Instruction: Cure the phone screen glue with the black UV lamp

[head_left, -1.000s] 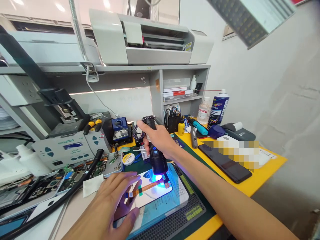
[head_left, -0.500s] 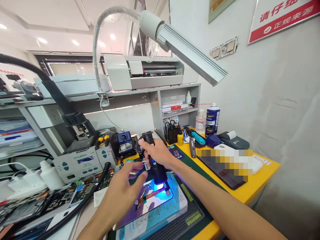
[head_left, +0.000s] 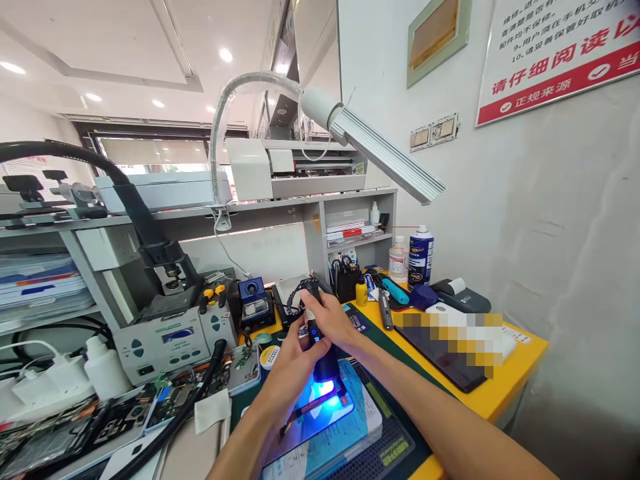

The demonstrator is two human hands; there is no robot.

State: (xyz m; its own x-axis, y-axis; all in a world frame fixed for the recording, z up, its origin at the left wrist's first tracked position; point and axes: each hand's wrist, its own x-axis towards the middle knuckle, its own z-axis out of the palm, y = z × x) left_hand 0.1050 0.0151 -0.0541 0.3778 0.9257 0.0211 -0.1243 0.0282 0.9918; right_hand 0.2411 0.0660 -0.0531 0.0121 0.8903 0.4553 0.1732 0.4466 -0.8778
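Both of my hands are on a black UV flashlight (head_left: 326,368), which points down and throws blue-violet light. My right hand (head_left: 334,321) wraps its upper body, thumb near the tail end. From the left side, my left hand (head_left: 294,360) closes on the barrel, its thumb beside the small lit display; its other fingers are partly hidden. Just under the lamp head lies a shiny phone-sized panel (head_left: 305,433) with a brown flex cable (head_left: 313,407) across it. The panel rests on a blue-and-white box (head_left: 363,420), and a dark perforated mat (head_left: 395,433) extends beneath.
Circuit boards and phone parts (head_left: 65,427) crowd the left, beside a hot-air station (head_left: 170,343) and its black hose (head_left: 210,373). A black slab (head_left: 445,360), a spray can (head_left: 421,257) and a yellow bottle (head_left: 361,292) stand or lie right. A lamp (head_left: 385,153) overhangs.
My left hand, apart from the flashlight with fingers spread before, has moved right and closed on its barrel. The right hand still holds it. The camera view has tilted up.
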